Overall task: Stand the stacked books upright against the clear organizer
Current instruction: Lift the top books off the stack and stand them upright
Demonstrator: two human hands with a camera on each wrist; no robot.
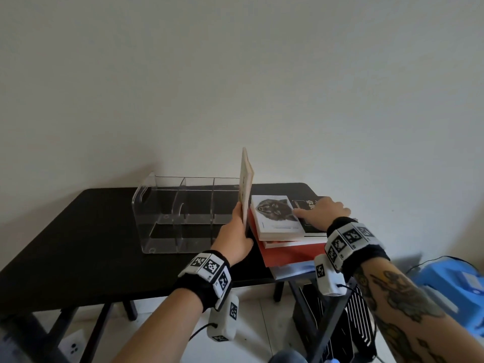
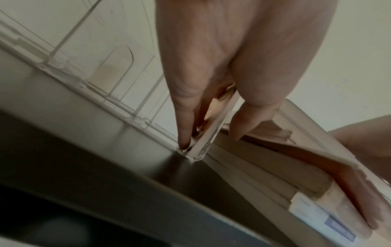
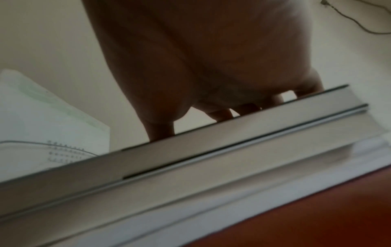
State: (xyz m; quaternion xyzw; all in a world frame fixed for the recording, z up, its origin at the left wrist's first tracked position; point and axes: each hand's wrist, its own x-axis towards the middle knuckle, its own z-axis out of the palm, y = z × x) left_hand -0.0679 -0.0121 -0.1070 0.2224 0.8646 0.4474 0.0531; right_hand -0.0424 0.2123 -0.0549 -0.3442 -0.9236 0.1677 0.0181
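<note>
A clear organizer (image 1: 183,213) with dividers stands on the black table (image 1: 78,244). A thin beige book (image 1: 246,179) stands upright at its right end. My left hand (image 1: 242,213) pinches this book low down. In the left wrist view a clear wall edge (image 2: 209,133) lies between my fingers (image 2: 186,127) and thumb. To the right lies the stack: a white book with a dark animal picture (image 1: 275,214), a black book (image 1: 313,226), a red book (image 1: 290,254). My right hand (image 1: 322,209) rests on the black book, and its fingertips (image 3: 222,113) touch the top cover.
The stack reaches the table's front right edge, and a pale bottom book (image 1: 293,269) sticks out there. A blue stool (image 1: 455,284) stands to the right, and a black ribbed unit (image 1: 340,326) sits under the table. The wall is close behind.
</note>
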